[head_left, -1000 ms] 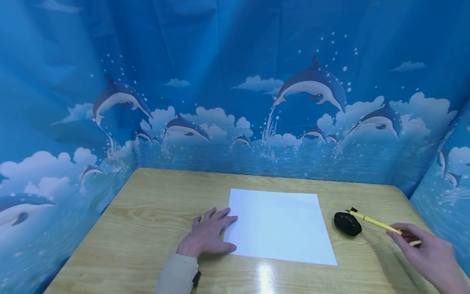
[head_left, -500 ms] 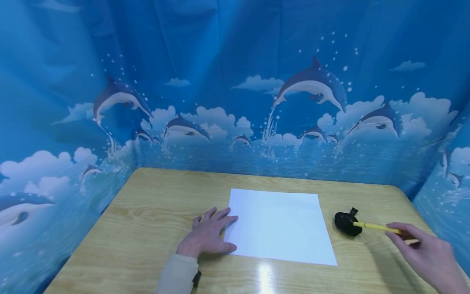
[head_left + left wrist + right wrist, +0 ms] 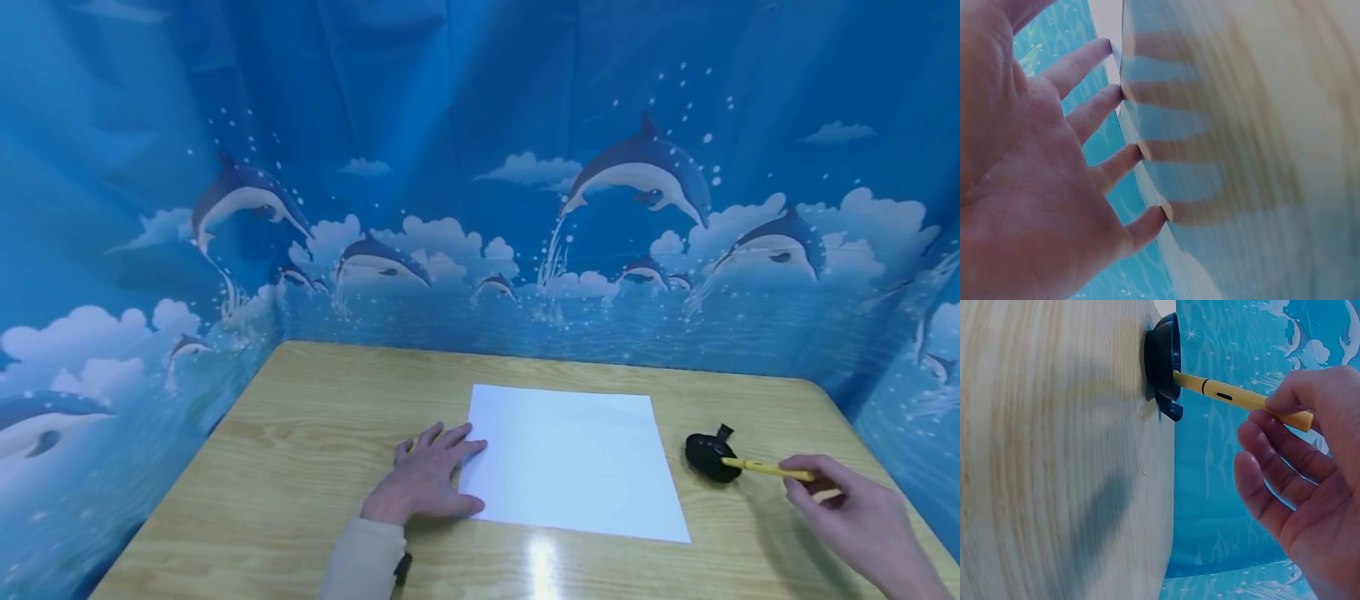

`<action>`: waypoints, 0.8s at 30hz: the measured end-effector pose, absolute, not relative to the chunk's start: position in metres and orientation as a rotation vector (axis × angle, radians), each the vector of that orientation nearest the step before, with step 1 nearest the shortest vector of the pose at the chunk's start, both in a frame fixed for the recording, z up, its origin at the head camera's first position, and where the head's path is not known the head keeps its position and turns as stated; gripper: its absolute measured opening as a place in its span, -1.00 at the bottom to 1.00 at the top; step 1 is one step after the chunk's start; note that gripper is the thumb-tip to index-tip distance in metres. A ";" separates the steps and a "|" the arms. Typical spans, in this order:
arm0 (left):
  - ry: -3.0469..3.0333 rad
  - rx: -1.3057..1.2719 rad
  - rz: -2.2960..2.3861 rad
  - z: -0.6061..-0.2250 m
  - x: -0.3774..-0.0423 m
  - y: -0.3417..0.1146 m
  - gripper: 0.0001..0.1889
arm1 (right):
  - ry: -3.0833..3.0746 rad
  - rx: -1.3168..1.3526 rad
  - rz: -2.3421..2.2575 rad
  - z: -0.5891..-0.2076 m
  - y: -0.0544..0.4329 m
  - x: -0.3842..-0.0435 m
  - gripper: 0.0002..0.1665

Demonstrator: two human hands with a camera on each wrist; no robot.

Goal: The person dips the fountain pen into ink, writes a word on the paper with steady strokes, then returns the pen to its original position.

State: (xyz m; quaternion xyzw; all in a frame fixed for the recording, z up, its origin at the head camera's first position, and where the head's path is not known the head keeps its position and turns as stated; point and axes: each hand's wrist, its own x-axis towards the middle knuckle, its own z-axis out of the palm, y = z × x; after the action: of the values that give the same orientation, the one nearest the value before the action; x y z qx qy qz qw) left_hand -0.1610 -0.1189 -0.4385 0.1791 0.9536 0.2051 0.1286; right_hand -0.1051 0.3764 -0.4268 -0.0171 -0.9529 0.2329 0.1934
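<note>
Between thumb and fingertips, my right hand (image 3: 862, 512) pinches a yellow pen (image 3: 761, 467) near its rear end. The pen lies almost level in the head view, its front end inside a small black bowl (image 3: 701, 454) with a short tab at its far side. From the right wrist, the bowl (image 3: 1159, 362) hides the tip of the pen (image 3: 1244, 403). My left hand (image 3: 423, 483) rests with spread fingers at the left edge of a blank white sheet of paper (image 3: 570, 462); in the left wrist view its fingertips (image 3: 1130, 153) touch the tabletop.
The wooden table (image 3: 315, 450) has rounded far corners. A blue curtain (image 3: 465, 167) printed with dolphins and clouds hangs behind it and along both sides. Bright light reflects off the tabletop in front of the paper.
The pen's front end has dropped from the bowl's tab at the far side into the bowl, and my right hand has shifted slightly left. My left hand and the paper stay put.
</note>
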 end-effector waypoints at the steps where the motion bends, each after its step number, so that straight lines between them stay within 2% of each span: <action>1: 2.772 0.519 0.596 -0.438 -0.161 -0.119 -0.14 | -2.681 -0.052 0.654 -0.427 0.376 -0.105 -0.83; 8: 2.773 0.506 0.585 -0.440 -0.162 -0.119 -0.13 | -2.678 -0.066 0.652 -0.431 0.373 -0.109 -0.88; 17: 2.770 0.494 0.575 -0.442 -0.163 -0.119 -0.14 | -2.663 -0.047 0.659 -0.436 0.375 -0.113 -0.84; 21: 2.772 0.487 0.576 -0.443 -0.163 -0.119 -0.14 | -2.703 -0.074 0.677 -0.435 0.376 -0.115 -0.74; 24: 2.768 0.482 0.576 -0.441 -0.163 -0.119 -0.14 | -2.713 -0.064 0.696 -0.435 0.376 -0.115 -0.74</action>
State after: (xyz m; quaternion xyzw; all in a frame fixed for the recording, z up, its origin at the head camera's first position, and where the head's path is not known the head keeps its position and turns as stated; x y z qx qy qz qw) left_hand -0.1629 -0.1187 -0.4413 0.1665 0.9561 0.1989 0.1364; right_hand -0.1154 0.3759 -0.4352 -0.0224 -0.9545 0.2448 0.1689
